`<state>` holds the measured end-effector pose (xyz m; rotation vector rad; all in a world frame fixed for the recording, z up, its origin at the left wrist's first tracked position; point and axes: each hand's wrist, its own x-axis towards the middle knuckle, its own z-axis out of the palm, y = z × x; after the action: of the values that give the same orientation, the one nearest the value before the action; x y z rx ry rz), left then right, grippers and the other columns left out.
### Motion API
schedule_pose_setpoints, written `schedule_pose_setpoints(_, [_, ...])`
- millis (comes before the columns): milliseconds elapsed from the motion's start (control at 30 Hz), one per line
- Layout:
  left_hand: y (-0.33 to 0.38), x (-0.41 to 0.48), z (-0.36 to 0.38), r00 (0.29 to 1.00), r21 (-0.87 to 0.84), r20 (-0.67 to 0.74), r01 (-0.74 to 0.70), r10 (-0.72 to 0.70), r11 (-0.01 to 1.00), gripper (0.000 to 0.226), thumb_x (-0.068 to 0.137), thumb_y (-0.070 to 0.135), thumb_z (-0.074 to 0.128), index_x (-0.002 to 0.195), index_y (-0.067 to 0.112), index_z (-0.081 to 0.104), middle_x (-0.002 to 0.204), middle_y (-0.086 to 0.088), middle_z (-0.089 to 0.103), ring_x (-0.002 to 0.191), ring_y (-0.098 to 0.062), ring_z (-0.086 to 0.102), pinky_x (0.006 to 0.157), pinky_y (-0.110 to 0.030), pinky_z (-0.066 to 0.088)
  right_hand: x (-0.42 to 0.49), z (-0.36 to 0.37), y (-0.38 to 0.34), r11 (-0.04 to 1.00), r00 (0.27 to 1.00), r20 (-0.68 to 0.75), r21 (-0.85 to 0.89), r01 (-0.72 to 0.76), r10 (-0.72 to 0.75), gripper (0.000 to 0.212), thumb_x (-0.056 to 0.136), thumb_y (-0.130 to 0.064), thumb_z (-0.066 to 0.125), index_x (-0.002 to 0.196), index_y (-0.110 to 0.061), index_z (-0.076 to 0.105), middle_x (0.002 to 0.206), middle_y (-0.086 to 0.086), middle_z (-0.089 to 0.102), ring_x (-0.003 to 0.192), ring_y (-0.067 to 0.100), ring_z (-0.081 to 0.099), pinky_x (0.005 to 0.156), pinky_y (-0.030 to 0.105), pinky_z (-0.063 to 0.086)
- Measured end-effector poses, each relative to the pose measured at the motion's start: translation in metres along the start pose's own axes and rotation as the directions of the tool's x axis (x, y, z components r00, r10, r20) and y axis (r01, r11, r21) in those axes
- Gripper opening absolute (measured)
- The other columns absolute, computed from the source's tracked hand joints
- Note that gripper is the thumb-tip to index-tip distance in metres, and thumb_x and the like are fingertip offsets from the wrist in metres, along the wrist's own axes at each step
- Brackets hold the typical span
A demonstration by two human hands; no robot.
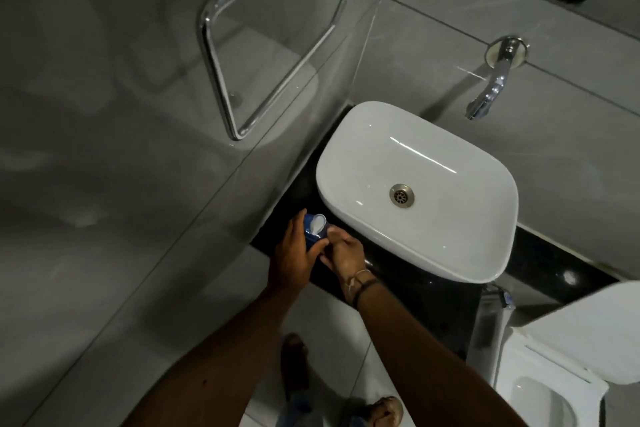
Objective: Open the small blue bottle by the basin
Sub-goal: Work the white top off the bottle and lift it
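Note:
The small blue bottle (311,236) stands on the black counter (408,291) just left of the white basin (415,184). Its white flip cap (318,221) is tilted up, showing its pale inside. My left hand (294,253) wraps the bottle's left side, fingers around its body. My right hand (344,253) touches the bottle's right side near the top, with the fingers curled against it. Most of the bottle's body is hidden by both hands.
A chrome wall tap (491,90) hangs over the basin's far side. A glass panel with a chrome handle (221,80) stands to the left. A white toilet (568,357) sits at the lower right. My feet (294,364) are on the tiled floor below.

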<state>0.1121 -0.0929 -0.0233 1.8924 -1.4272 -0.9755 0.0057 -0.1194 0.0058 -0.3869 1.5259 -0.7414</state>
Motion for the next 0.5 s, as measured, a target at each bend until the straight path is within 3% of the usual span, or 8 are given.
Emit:
schedule_pose_setpoints(100, [-0.012, 0.01, -0.014, 1.0, -0.025, -0.014, 0.021, -0.021, 0.999, 0.075, 0.094, 0.035, 0.069, 0.157, 0.016, 0.032, 0.155, -0.012, 0.047, 0.138, -0.03, 0.05, 0.108, -0.038, 0.043, 0.006, 0.022, -0.002, 1.0, 1.0, 0.008, -0.014, -0.007, 0.007, 0.031, 0.108, -0.023, 0.055, 0.133, -0.013, 0.068, 0.108, 0.007, 0.071, 0.092, 0.016, 0.068, 0.076, 0.026, 0.055])
schedule_pose_setpoints(233, [-0.02, 0.016, -0.02, 1.0, -0.065, -0.002, 0.026, -0.026, 0.998, 0.074, 0.095, 0.033, 0.068, 0.157, 0.017, 0.031, 0.157, -0.01, 0.046, 0.141, -0.025, 0.047, 0.106, -0.026, 0.036, 0.019, 0.035, 0.005, 1.0, 1.0, -0.014, 0.021, -0.006, 0.007, 0.032, 0.107, -0.018, 0.057, 0.135, -0.007, 0.067, 0.113, 0.013, 0.07, 0.104, 0.027, 0.066, 0.095, 0.042, 0.057])
schedule_pose_setpoints(300, [-0.023, 0.018, -0.021, 1.0, -0.084, -0.002, 0.018, -0.018, 0.996, 0.074, 0.095, 0.035, 0.068, 0.157, 0.016, 0.032, 0.157, -0.009, 0.045, 0.142, -0.026, 0.047, 0.111, -0.031, 0.038, 0.025, 0.037, 0.009, 1.0, 1.0, -0.024, 0.029, 0.012, -0.012, 0.032, 0.106, -0.015, 0.058, 0.135, -0.003, 0.067, 0.111, 0.016, 0.069, 0.102, 0.029, 0.065, 0.095, 0.045, 0.058])
schedule_pose_setpoints(400, [-0.025, 0.021, -0.021, 1.0, -0.089, -0.001, 0.009, -0.009, 0.996, 0.074, 0.095, 0.039, 0.067, 0.156, 0.016, 0.032, 0.158, -0.008, 0.045, 0.143, -0.025, 0.046, 0.116, -0.043, 0.041, 0.032, 0.037, 0.013, 0.999, 0.998, -0.045, 0.011, 0.047, -0.047, 0.034, 0.105, -0.014, 0.06, 0.134, 0.002, 0.069, 0.12, 0.021, 0.073, 0.111, 0.037, 0.07, 0.112, 0.056, 0.053])
schedule_pose_setpoints(500, [-0.024, 0.02, -0.022, 1.0, -0.075, -0.005, 0.021, -0.021, 0.997, 0.073, 0.095, 0.042, 0.066, 0.156, 0.02, 0.032, 0.158, -0.005, 0.046, 0.141, -0.022, 0.047, 0.114, -0.04, 0.043, 0.034, 0.036, 0.017, 0.999, 0.997, -0.062, -0.017, 0.047, -0.048, 0.035, 0.105, -0.015, 0.061, 0.134, 0.003, 0.069, 0.132, 0.027, 0.072, 0.128, 0.043, 0.067, 0.115, 0.056, 0.051])
